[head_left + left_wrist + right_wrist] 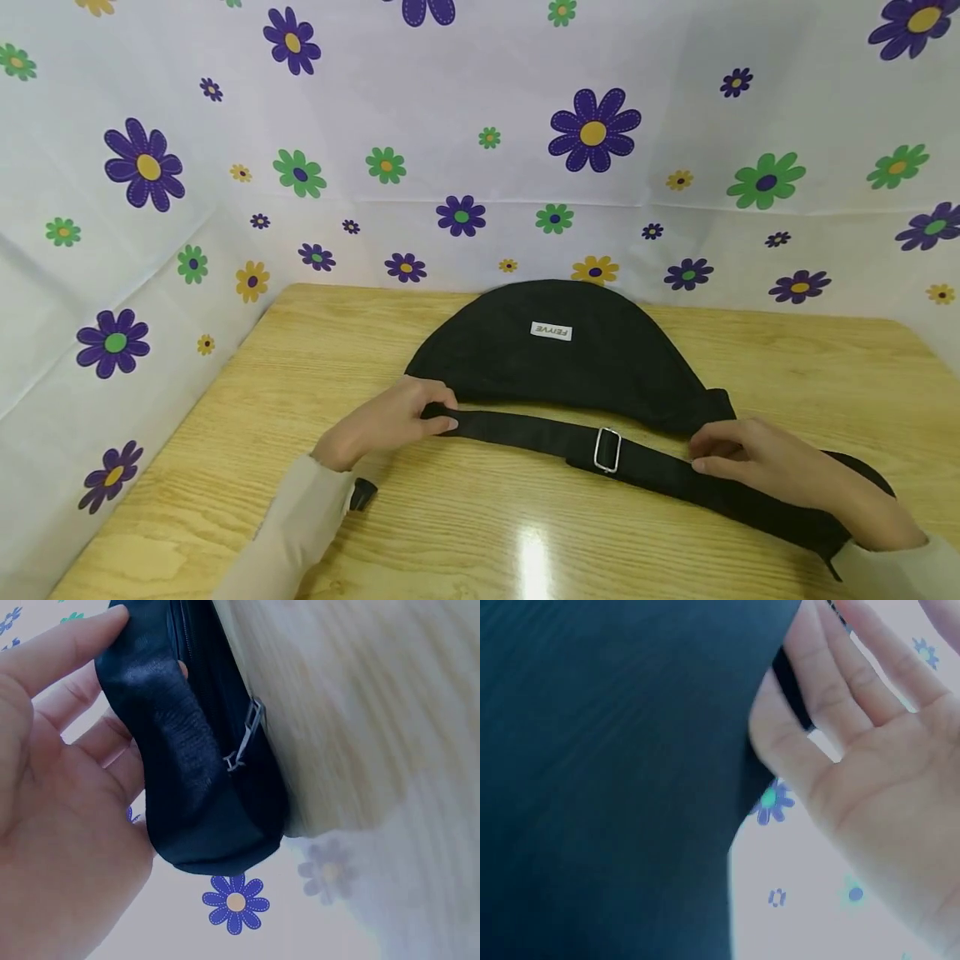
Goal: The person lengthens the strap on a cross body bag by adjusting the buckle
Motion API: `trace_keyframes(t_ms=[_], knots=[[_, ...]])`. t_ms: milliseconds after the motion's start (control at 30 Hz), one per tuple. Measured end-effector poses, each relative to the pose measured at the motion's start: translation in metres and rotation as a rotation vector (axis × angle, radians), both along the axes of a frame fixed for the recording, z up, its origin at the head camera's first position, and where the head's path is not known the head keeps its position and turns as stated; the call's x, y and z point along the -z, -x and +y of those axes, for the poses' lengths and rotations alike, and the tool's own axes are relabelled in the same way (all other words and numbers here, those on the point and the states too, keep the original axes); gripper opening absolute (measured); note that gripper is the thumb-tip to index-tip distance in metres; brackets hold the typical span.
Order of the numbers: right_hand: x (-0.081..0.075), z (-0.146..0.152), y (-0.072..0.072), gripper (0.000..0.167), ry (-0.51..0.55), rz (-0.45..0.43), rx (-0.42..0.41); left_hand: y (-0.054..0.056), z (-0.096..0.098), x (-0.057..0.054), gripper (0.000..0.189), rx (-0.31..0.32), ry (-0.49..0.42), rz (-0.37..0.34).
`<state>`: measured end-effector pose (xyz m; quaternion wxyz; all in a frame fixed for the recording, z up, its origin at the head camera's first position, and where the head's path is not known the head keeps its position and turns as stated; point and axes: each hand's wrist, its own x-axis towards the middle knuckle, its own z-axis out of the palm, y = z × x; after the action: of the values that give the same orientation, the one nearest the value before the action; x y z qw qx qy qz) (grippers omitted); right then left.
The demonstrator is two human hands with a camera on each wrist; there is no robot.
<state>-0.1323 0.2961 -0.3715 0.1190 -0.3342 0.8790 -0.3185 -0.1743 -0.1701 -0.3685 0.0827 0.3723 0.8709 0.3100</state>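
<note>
A black half-moon waist bag (555,371) lies flat on the table with its curved side away from me; its white label (551,332) reads upside down. Along its near side runs the black strap (517,429) with a metal slider buckle (607,450). My left hand (393,421) pinches the strap by the bag's left corner, thumb on the near side. Close by, a zipper pull (247,735) shows on the bag in the left wrist view. Over the strap's right part, my right hand (772,471) grips its edge between thumb and fingers.
The wooden table (450,517) backs onto a white cloth (480,75) printed with flowers, which also hangs at the left side. A wide black part (862,475) of the strap lies under the right forearm. Beside the left sleeve shows a small black piece (363,493).
</note>
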Motion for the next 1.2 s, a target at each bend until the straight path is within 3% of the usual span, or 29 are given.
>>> trace_keyframes(t_ms=[233, 433, 533, 700, 833, 967, 1067, 1200], knots=[[-0.002, 0.035, -0.001, 0.010, -0.146, 0.069, 0.091, -0.001, -0.007, -0.002, 0.009, -0.009, 0.003, 0.044], [-0.001, 0.064, 0.003, 0.015, -0.211, -0.004, 0.162, -0.005, -0.014, -0.002, 0.008, -0.004, 0.026, 0.052], [-0.002, 0.073, 0.000, 0.016, -0.285, -0.007, 0.239, -0.005, -0.015, -0.002, 0.007, 0.012, 0.021, 0.053], [-0.001, 0.080, -0.006, 0.025, -0.387, 0.071, 0.390, -0.004, -0.018, -0.004, 0.005, 0.020, 0.025, 0.027], [0.005, 0.083, -0.013, 0.041, -0.323, 0.198, 0.469, -0.003, -0.022, -0.004, 0.004, 0.050, 0.036, 0.025], [0.002, 0.087, -0.011, 0.046, -0.283, 0.129, 0.502, -0.003, -0.027, -0.002, 0.012, 0.081, 0.025, 0.073], [-0.003, 0.089, -0.008, 0.048, -0.322, 0.058, 0.504, -0.007, -0.027, -0.001, 0.025, 0.055, 0.059, 0.121], [0.000, 0.091, -0.011, 0.043, -0.315, 0.127, 0.494, -0.009, -0.029, -0.002, 0.030, -0.013, 0.163, 0.136]])
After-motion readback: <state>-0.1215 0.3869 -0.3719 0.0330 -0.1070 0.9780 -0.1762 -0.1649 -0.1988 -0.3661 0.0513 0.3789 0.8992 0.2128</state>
